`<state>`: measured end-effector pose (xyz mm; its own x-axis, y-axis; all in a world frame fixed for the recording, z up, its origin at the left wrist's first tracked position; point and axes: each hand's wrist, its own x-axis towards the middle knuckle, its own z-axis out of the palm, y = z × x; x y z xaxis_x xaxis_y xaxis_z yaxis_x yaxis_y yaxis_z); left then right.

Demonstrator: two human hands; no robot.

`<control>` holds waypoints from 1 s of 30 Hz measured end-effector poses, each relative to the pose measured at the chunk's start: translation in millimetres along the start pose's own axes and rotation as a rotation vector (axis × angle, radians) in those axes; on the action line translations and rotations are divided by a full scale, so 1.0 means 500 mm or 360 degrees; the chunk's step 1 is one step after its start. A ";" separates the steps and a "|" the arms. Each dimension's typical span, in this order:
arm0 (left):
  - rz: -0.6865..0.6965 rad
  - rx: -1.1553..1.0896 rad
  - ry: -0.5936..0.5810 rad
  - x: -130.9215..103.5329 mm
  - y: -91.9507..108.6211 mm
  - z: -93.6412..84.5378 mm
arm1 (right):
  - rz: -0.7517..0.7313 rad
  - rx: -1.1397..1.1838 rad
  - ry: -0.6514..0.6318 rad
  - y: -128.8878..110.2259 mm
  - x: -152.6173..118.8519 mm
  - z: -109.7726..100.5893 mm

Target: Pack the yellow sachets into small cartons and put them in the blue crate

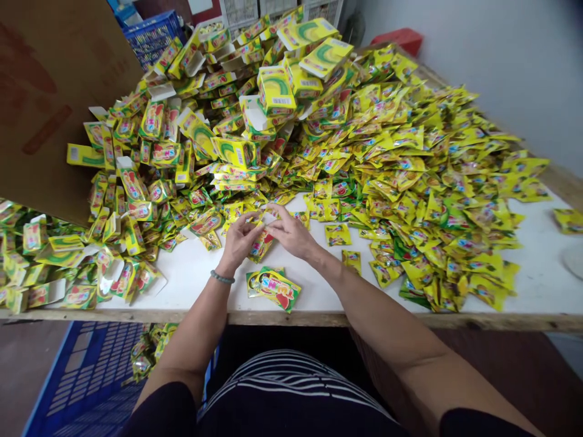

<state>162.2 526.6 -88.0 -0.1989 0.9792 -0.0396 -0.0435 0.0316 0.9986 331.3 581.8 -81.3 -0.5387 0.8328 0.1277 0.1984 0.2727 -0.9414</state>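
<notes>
Over the middle of the white table, my left hand (241, 238) and my right hand (290, 232) are together on a small yellow, green and red printed carton (261, 245). Fingers of both hands pinch around its white end flap (268, 218). My fingers hide part of the carton. Just below, near the table's front edge, lie flat yellow-green cartons, the top one a printed carton (277, 288) with large pink lettering. Single yellow sachets (337, 235) lie to the right of my right hand.
Yellow cartons (237, 152) are heaped behind my hands and to the left. A large pile of yellow sachets (410, 164) covers the right side. A big brown cardboard box (59, 109) stands at left; a blue crate (77, 376) sits below the white table (319, 297).
</notes>
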 end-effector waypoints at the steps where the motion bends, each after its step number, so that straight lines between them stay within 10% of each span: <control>1: 0.0037 -0.0031 0.0062 0.001 -0.001 0.002 | -0.0039 -0.0019 0.0219 0.006 0.003 0.004; 4: 0.0102 -0.0150 0.0249 0.005 -0.001 0.005 | -0.0062 -0.0002 0.0624 0.023 0.011 0.018; 9: 0.0138 -0.0216 0.0259 0.002 -0.003 0.000 | 0.0025 0.0365 0.0248 0.033 0.012 0.054; 21: 0.0129 -0.0153 0.0038 -0.007 0.010 0.000 | 0.0226 0.0801 0.0264 0.043 0.025 0.039; 30: 0.0098 -0.0221 0.0233 -0.005 0.003 -0.001 | -0.0247 0.0192 0.0208 0.018 0.010 0.025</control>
<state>162.0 524.1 -86.6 -0.3452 0.9385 0.0066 -0.1592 -0.0655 0.9851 320.1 582.3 -93.0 -0.4430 0.8427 0.3060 0.0175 0.3494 -0.9368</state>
